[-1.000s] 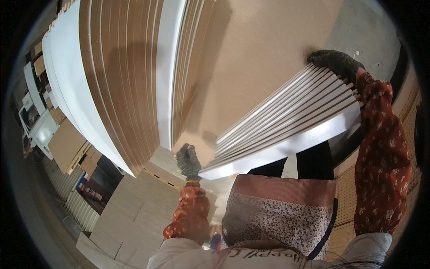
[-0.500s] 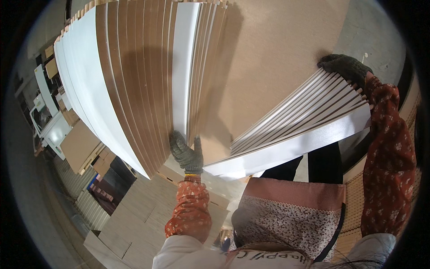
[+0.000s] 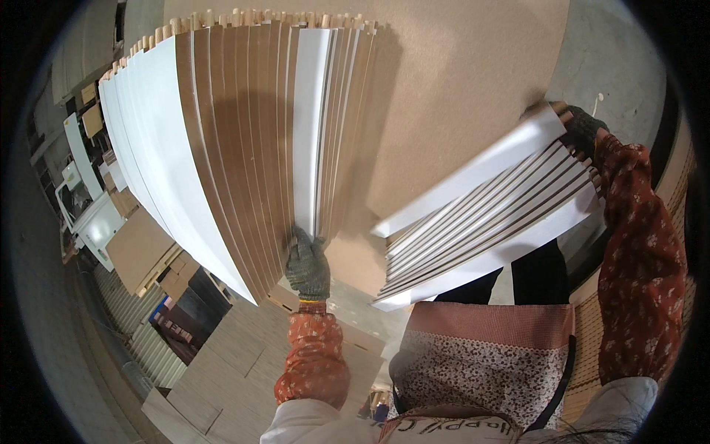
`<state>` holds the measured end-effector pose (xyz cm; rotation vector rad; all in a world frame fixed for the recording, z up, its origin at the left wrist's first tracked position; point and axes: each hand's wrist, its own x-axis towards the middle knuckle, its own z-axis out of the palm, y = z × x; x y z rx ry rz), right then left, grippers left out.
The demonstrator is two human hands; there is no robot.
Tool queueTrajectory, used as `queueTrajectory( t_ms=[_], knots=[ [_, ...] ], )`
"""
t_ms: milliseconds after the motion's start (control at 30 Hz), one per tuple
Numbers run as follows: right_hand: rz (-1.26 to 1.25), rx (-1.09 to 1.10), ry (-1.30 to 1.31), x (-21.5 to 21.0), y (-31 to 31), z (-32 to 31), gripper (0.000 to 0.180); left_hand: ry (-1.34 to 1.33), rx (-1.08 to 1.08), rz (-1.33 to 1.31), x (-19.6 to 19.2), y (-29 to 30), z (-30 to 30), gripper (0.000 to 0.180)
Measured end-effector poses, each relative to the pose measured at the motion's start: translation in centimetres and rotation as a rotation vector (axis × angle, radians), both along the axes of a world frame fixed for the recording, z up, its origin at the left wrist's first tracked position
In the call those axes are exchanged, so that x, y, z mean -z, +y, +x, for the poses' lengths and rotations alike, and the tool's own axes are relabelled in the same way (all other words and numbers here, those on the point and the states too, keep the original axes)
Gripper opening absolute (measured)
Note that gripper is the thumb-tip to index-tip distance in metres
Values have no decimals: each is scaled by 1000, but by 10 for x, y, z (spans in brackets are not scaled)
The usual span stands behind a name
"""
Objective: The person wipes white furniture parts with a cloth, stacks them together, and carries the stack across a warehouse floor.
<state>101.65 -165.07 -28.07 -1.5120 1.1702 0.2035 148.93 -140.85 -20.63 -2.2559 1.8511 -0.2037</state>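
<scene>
My left hand, in a dark knitted glove, grips the near end of a narrow white panel strip within the left stack, thumb on its right side. Brown-faced strips and white-faced strips fan out beside it, with wooden dowels sticking out of their far ends. At the right, my gloved right hand is closed around the dowelled end of another white strip. Its fingertips are partly hidden by that strip, which lies tilted over a fan of white strips.
Both groups lie on a large brown board. A patterned apron covers my lap, near the right fan. Grey panels are stacked at lower left, and a brown board pile stands beyond them. Grey floor shows at upper right.
One white strip has come up at the far side of the right fan, its end in my right hand. My left hand has closed on the left stack's white strip. The view has shifted slightly.
</scene>
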Motion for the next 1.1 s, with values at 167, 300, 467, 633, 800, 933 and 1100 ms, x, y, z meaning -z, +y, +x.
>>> queueTrajectory(
  t_ms=[167, 300, 467, 633, 800, 933, 1100],
  knots=[
    [-47, -83, 3, 4, 1, 1, 34, -10, 110, -77, -15, 10, 16, 55],
    [-78, -118, -9, 9, 3, 1, 34, -259, 246, 130, -43, -12, 4, 67],
    [-159, -215, 92, 22, 5, 2, 31, -164, 178, 184, -36, -10, 9, 58],
    [-332, -278, 22, 98, 10, -22, 30, 183, -166, -48, -29, -25, -16, 63],
    [-272, -310, 57, 41, 8, -5, 31, 24, -329, 192, -25, -41, -24, 62],
    [-210, -299, 133, 21, 10, 2, 34, -215, 38, 115, -29, -38, -15, 48],
    [-80, -181, 136, 42, 8, -2, 34, 202, -136, 98, -40, -33, -14, 34]
  ],
)
